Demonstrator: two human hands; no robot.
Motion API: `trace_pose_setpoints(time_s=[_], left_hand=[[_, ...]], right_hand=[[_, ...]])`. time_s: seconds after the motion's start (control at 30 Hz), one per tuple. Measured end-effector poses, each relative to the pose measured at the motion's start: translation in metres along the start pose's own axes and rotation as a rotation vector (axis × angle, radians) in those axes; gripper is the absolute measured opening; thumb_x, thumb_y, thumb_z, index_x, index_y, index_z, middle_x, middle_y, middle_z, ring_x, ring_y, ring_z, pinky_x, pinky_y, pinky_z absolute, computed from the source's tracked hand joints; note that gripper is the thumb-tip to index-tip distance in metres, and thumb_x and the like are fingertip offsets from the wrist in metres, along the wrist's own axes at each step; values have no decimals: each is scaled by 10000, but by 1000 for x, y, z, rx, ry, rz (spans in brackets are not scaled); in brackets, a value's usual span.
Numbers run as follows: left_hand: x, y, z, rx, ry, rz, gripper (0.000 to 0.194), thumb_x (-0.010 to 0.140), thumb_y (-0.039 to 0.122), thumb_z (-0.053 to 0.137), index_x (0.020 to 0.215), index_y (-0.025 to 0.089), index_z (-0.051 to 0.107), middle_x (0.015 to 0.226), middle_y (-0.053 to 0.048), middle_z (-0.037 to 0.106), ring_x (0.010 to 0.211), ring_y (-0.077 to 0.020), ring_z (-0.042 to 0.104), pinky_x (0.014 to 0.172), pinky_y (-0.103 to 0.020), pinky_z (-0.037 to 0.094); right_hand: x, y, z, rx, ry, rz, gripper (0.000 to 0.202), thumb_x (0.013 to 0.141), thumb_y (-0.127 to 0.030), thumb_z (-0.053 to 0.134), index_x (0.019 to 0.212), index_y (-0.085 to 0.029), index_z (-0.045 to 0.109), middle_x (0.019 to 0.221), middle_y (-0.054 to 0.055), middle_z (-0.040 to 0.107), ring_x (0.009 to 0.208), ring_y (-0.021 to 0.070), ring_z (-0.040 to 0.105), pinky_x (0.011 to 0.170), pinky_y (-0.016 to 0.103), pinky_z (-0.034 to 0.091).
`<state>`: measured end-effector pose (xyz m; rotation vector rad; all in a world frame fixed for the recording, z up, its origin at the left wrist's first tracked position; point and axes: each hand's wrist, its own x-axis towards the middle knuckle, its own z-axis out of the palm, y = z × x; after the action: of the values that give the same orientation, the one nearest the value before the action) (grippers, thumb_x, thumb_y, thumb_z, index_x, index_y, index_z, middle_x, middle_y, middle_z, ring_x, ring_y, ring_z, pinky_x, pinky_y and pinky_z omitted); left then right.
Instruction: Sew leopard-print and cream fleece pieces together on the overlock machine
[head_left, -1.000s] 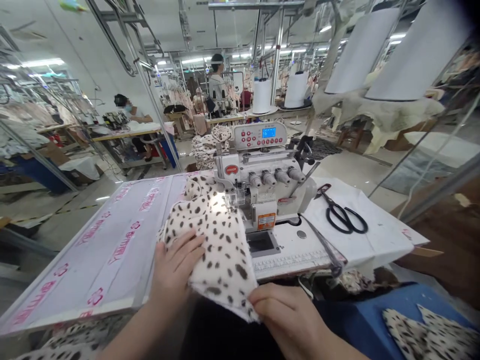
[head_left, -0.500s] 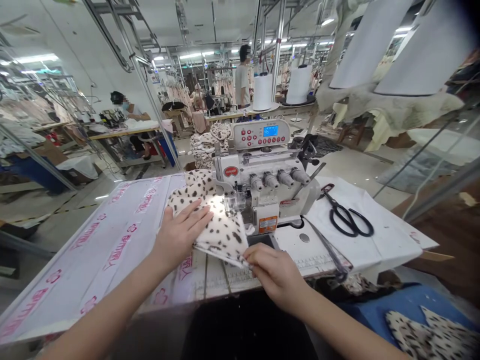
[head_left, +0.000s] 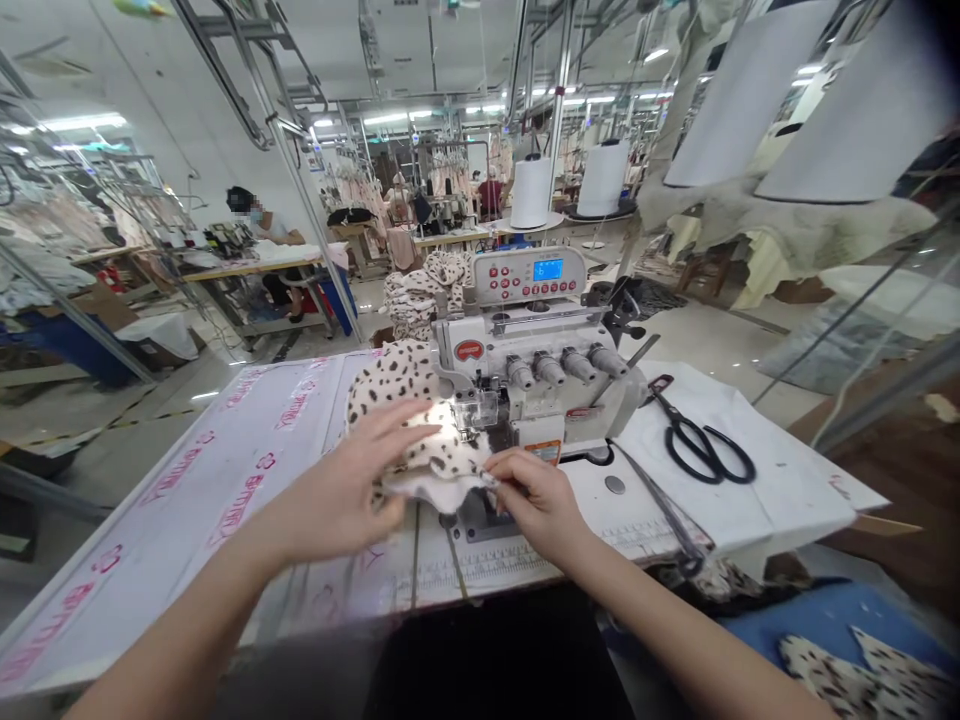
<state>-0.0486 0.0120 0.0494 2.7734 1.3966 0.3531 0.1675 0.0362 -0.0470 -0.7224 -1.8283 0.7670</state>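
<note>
Spotted plush fabric (head_left: 397, 375), cream with dark spots, lies under the presser area of an overlock sewing machine (head_left: 536, 370), lit by its lamp. Its near edge is ruffled and shows a white underside. My right hand (head_left: 544, 505) pinches the fabric's near right corner, just in front of the machine. At the fabric's left side is my left hand (head_left: 337, 490), slightly blurred, its fingers stretched over the cloth and its thumb apart. The needle is too small to make out.
Black-handled scissors (head_left: 701, 450) lie right of the machine on white sheeting. Thread cones (head_left: 531, 192) stand behind it. More spotted pieces (head_left: 832, 670) rest on a blue surface at lower right. A co-worker (head_left: 259, 220) sits at the far left.
My right hand has moved the fabric corner up and closer to the machine. The near edge, flat before, is now rumpled. My left hand has shifted slightly left and down. A standing person has left view.
</note>
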Motion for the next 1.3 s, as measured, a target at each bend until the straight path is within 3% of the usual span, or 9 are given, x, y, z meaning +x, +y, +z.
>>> trace_pose_setpoints(time_s=[0.13,0.23,0.3,0.4,0.57,0.77,0.97,1.1,1.3], left_hand=[[5,33,37,-147,292,61,362,753,240,552,1099,169,477,1094,-92,504,1033,-204,452,891,-354,416],[14,30,65,-139,439,69,179,784,139,491,960,147,528,919,-74,530,881,-178,481,770,-329,435],[17,22,72,-164,474,72,165,794,97,460,929,149,539,879,-63,529,844,-167,483,738,-314,428],[15,15,69,-206,465,114,166,804,87,453,918,158,550,846,-50,538,815,-158,485,720,-304,417],[14,15,65,-208,450,162,186,810,85,462,946,166,559,844,-48,548,812,-155,482,719,-313,403],[15,9,66,-204,436,217,229,805,66,463,983,175,558,846,-47,553,812,-152,490,712,-314,415],[9,3,58,-263,354,296,259,813,50,455,1019,170,555,967,-77,571,939,-169,499,820,-342,446],[10,-1,53,-270,332,312,234,819,58,461,1005,155,563,958,-73,590,927,-152,515,810,-314,463],[25,-14,47,-253,225,172,209,854,133,430,974,164,598,978,-57,595,929,-137,522,814,-285,464]], right_hand=[[-1,-1,1,28,20,12,125,812,-113,466,755,-195,540,857,31,567,527,84,514,512,216,446],[0,-3,1,8,28,5,119,818,-130,472,756,-196,548,859,38,580,603,109,547,546,225,459],[0,-3,0,-15,28,-14,109,821,-139,474,766,-197,548,860,45,585,659,126,561,577,235,468],[0,-1,-2,-80,51,-71,75,807,-137,491,827,-198,530,894,54,566,649,121,545,583,244,475],[-1,1,-6,-329,58,-278,296,799,-129,520,1084,-190,470,1093,126,510,646,109,547,621,267,505],[0,2,-7,-610,87,-579,251,784,-45,508,988,-176,574,951,81,654,756,153,604,641,262,497],[-5,-4,-4,-581,35,-501,183,790,-44,492,902,-146,596,890,64,676,772,140,619,665,237,506],[0,-6,-4,-547,19,-453,156,816,-70,468,860,-152,593,843,50,670,734,122,611,625,213,491],[20,-6,-6,-724,-60,-356,217,848,-86,399,860,-162,602,860,41,661,703,127,590,556,221,441]])
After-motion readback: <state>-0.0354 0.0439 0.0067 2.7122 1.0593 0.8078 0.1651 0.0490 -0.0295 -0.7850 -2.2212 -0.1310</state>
